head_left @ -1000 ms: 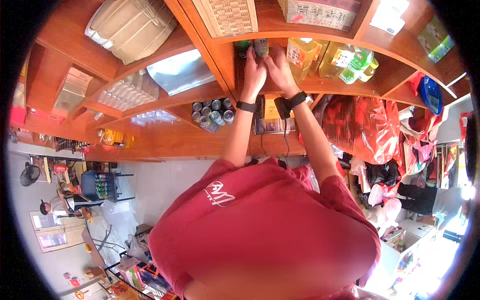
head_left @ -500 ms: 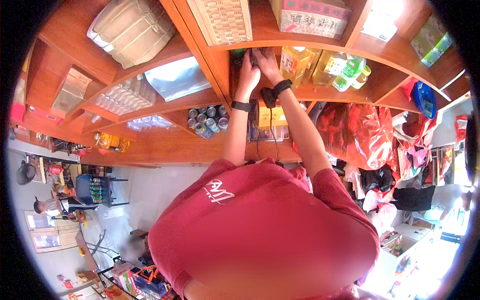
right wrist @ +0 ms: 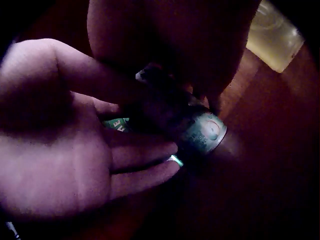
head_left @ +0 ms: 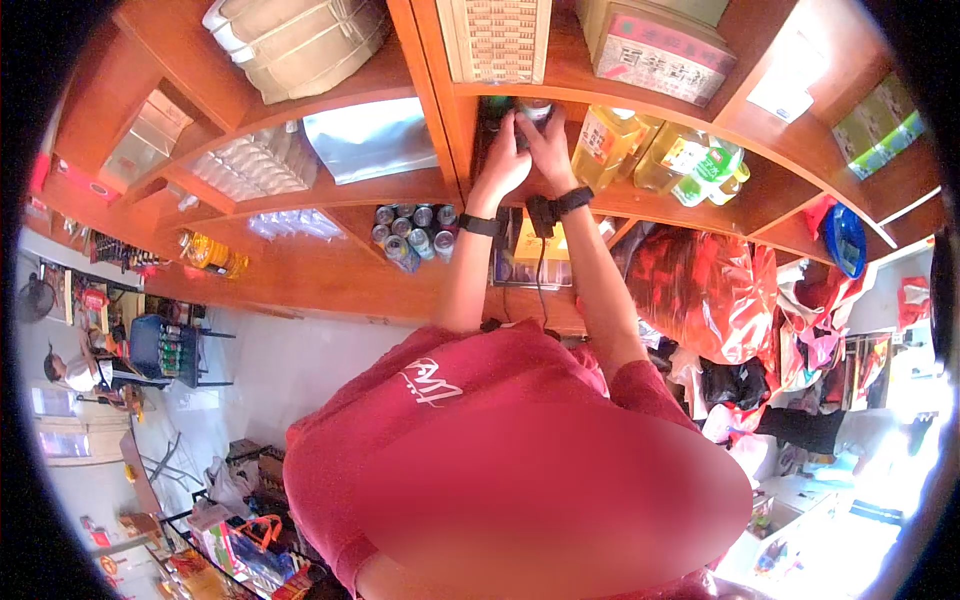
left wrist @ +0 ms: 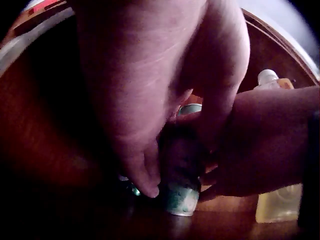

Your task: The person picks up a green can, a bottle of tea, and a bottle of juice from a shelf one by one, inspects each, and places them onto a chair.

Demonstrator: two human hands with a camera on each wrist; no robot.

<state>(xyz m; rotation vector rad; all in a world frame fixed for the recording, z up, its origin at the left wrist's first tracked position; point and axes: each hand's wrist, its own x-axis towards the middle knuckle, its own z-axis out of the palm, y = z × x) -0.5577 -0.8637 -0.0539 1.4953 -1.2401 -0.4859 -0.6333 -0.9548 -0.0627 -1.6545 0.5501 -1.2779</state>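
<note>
A can with a pale green lower end stands between the two hands, its top showing in the head view (head_left: 535,107) and its base in the left wrist view (left wrist: 183,200). My right hand (head_left: 549,155) grips it, fingers curled around its side. Beside it, my left hand (head_left: 504,168) has its fingers fairly straight, as the right wrist view (right wrist: 65,135) shows; whether they touch the can is unclear. Another green item (right wrist: 118,124) lies partly hidden behind the left fingers.
Yellow drink bottles (head_left: 607,145) stand right of the hands in the same compartment, beside the upright divider (head_left: 446,110). A woven panel (head_left: 495,40) and boxes (head_left: 665,60) are above. Grouped cans (head_left: 415,232) sit lower left; a red bag (head_left: 705,290) is lower right.
The head view has shifted. The can showed above the fingertips, was then mostly covered by the hands, and now its top shows between them. Both hands remain in the compartment.
</note>
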